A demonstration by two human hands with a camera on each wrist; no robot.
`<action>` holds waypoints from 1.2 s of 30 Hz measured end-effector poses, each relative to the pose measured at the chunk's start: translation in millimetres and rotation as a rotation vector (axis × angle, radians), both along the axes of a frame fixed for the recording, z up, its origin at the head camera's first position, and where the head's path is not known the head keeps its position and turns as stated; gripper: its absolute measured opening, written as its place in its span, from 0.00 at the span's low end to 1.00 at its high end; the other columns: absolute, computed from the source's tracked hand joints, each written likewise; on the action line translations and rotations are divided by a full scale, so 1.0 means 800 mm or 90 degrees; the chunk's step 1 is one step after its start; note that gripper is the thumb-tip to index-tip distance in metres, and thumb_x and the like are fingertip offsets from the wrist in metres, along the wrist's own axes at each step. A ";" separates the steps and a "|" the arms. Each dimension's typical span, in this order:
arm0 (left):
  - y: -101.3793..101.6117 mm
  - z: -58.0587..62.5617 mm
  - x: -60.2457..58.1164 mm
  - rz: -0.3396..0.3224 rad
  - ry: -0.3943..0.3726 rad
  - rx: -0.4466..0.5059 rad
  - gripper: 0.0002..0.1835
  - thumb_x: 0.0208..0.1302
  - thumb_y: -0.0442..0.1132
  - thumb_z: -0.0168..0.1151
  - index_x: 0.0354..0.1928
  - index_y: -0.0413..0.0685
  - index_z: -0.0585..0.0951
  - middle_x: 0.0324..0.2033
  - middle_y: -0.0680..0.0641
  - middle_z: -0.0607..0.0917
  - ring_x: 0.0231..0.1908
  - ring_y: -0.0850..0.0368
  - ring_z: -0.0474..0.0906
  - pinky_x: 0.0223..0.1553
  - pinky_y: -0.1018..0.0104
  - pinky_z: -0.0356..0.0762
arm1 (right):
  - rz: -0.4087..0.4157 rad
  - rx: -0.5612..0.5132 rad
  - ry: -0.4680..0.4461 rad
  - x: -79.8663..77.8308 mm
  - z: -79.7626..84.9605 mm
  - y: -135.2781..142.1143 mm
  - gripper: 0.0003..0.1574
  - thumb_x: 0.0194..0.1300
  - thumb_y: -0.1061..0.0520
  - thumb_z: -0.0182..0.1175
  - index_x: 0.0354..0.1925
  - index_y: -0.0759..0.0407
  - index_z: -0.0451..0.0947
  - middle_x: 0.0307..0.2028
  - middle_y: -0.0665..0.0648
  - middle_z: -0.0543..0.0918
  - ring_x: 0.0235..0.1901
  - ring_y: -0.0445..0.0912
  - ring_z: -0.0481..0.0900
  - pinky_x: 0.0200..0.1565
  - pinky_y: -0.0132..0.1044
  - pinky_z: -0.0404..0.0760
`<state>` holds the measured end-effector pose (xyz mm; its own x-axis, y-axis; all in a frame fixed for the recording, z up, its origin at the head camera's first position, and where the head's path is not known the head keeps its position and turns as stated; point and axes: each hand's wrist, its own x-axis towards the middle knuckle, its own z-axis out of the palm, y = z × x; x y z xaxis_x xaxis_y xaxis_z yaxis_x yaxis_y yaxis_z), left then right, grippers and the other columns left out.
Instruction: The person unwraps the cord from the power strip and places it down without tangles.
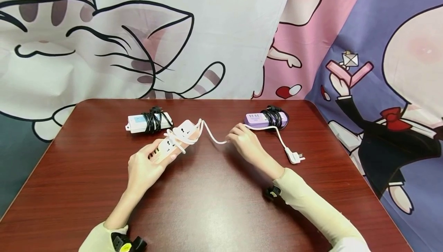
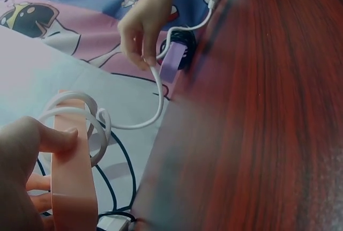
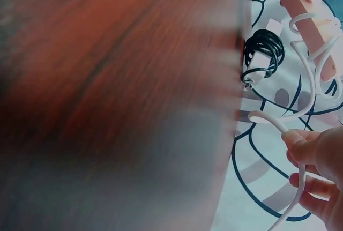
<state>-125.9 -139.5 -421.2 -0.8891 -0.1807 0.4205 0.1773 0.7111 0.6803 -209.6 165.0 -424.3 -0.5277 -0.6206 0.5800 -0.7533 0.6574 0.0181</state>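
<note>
In the head view my left hand (image 1: 145, 167) grips the lower end of a power strip (image 1: 168, 145), white on its socket face with pinkish-orange sides, tilted up above the table. White cord (image 1: 187, 139) loops around the strip's upper half. From there it runs across to my right hand (image 1: 245, 142), which pinches it between thumb and fingers, as the right wrist view also shows with the cord (image 3: 302, 180). Beyond that hand the cord trails right to a white plug (image 1: 294, 156). The left wrist view shows my thumb on the strip's orange side (image 2: 75, 161).
A white power strip (image 1: 137, 123) wrapped in black cord lies at the back left of the brown table (image 1: 207, 206). A purple power strip (image 1: 256, 119), also bound with black cord, lies at the back right. Cartoon-printed cloth (image 1: 235, 32) hangs behind the table.
</note>
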 end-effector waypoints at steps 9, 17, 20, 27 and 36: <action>0.008 0.003 -0.001 -0.034 -0.004 -0.017 0.24 0.41 0.48 0.77 0.45 0.59 0.85 0.24 0.52 0.81 0.20 0.60 0.65 0.23 0.64 0.61 | -0.032 0.009 -0.035 -0.015 -0.002 -0.007 0.02 0.58 0.61 0.64 0.30 0.56 0.84 0.31 0.51 0.84 0.38 0.47 0.76 0.43 0.37 0.76; 0.012 0.000 -0.001 -0.077 -0.016 -0.039 0.25 0.42 0.48 0.77 0.47 0.55 0.85 0.36 0.48 0.88 0.25 0.54 0.73 0.28 0.59 0.67 | -0.051 -0.005 -0.043 -0.027 -0.003 -0.012 0.03 0.58 0.60 0.65 0.30 0.55 0.85 0.30 0.51 0.85 0.37 0.47 0.76 0.41 0.37 0.77; 0.014 0.000 0.000 -0.086 -0.035 -0.046 0.26 0.42 0.49 0.77 0.48 0.55 0.85 0.40 0.47 0.88 0.28 0.52 0.77 0.30 0.56 0.70 | -0.059 -0.013 -0.055 -0.030 -0.003 -0.015 0.02 0.58 0.59 0.65 0.30 0.55 0.85 0.30 0.50 0.85 0.37 0.47 0.76 0.40 0.37 0.77; 0.019 0.001 0.002 -0.104 -0.098 -0.064 0.27 0.43 0.50 0.76 0.49 0.56 0.84 0.33 0.49 0.86 0.27 0.55 0.74 0.29 0.60 0.68 | -0.084 -0.036 -0.100 -0.033 -0.001 -0.019 0.03 0.58 0.60 0.65 0.30 0.55 0.86 0.31 0.51 0.85 0.37 0.47 0.76 0.39 0.38 0.78; 0.021 0.002 0.002 -0.128 -0.144 -0.094 0.27 0.43 0.52 0.76 0.50 0.58 0.84 0.26 0.51 0.83 0.24 0.57 0.68 0.25 0.63 0.63 | -0.113 -0.082 -0.122 -0.034 0.001 -0.022 0.03 0.58 0.58 0.66 0.32 0.55 0.86 0.31 0.51 0.85 0.39 0.47 0.77 0.39 0.40 0.79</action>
<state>-124.5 -122.7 -419.7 -0.9747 0.0552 0.2164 0.1794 0.7710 0.6110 -236.6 147.7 -423.5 -0.7288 -0.4367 0.5274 -0.6079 0.7672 -0.2047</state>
